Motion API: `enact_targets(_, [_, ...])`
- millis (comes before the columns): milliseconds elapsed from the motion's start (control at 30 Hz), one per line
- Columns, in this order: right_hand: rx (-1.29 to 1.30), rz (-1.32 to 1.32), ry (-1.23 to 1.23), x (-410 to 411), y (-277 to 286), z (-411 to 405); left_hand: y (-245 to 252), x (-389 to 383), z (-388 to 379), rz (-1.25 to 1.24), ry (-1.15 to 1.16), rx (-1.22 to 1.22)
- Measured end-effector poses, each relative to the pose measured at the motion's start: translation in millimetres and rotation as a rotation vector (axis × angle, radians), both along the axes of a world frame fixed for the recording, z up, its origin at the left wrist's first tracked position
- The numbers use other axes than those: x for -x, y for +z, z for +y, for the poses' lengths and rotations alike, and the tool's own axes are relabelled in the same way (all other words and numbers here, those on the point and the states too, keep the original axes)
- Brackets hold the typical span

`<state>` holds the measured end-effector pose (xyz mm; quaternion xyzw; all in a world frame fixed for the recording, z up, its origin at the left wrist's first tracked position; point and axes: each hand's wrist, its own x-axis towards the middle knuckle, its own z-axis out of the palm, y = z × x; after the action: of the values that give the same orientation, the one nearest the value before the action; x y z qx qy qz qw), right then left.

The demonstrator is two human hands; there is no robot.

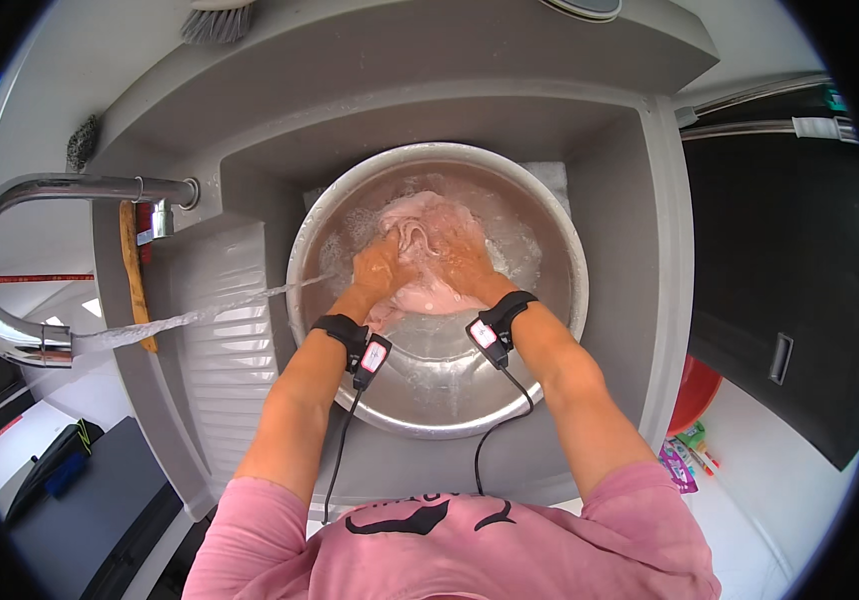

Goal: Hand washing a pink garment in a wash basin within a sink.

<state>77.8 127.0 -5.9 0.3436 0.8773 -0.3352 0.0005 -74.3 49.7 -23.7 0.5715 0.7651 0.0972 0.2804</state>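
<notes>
A large round metal basin (438, 431) filled with water stands in a grey laundry sink (624, 247). Wet pink cloth (429, 296) lies partly submerged in it, with some bubbles around. My left hand (381, 266) grips a fold of the cloth on the left side. Under the water's surface, my right hand (465, 255) presses against the cloth on the right; its fingers are blurred by the water, so their grip is unclear. From the chrome faucet (17, 184) at the left, a stream of water (197, 319) runs into the basin.
A ribbed washboard slope (227, 360) lies left of the basin. A wooden-handled brush (132, 270) rests near the faucet base. Along the back are a grey-bristled brush (217, 24) and a scouring pad (82, 142). Cables run from both wrist straps. A black cabinet (774, 247) stands right.
</notes>
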Motion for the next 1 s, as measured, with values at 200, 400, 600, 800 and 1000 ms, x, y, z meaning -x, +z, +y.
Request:
enact_targets(200, [0.182, 0.313, -0.301, -54.4, 20.3, -13.3, 29.1, 11.0, -48.0, -0.413, 0.073, -0.103])
enact_targets(400, [0.466, 0.073, -0.380, -49.6, 114.5, 5.8, 133.3, 19.5, -37.0, -0.456, 0.208, -0.015])
enact_targets(600, [-0.064, 0.094, -0.231, -6.6, -10.0, -6.1, 10.1, 15.3, -28.9, -0.087, 0.067, -0.076])
enact_targets(800, [-0.264, 0.035, 0.010, -4.7, -18.1, -57.3, -6.4, -27.6, -57.7, 0.269, 0.027, 0.047])
enact_targets(1000, [-0.227, 0.152, 0.113, -1.6, -22.8, -27.0, -12.7, -12.8, -40.6, 0.041, 0.041, 0.060])
